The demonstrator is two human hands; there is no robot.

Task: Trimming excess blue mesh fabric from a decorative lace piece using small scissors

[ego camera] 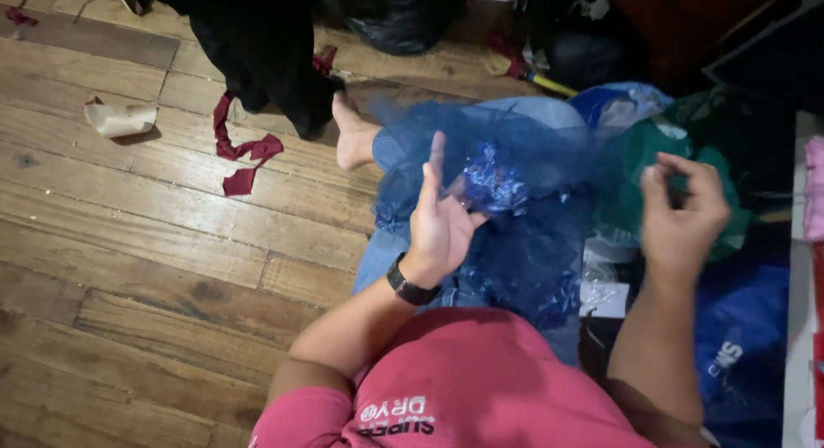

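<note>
Pink-shirted and seated on the plank floor (129, 259), a person works blue netting (515, 156) across the lap. Left hand (442, 216), fingers spread wide, touches a shiny blue gathered patch (493, 186); right hand (682, 212) pinches something too small to tell. Netting looks light, soft and snag-prone, best taken by its bunched folds. Bags (738, 345) crowd right; bare boards lie left.

R hand (682, 212) blurred; grip unclear. Black cloth (257, 45) cut off at top.
</note>
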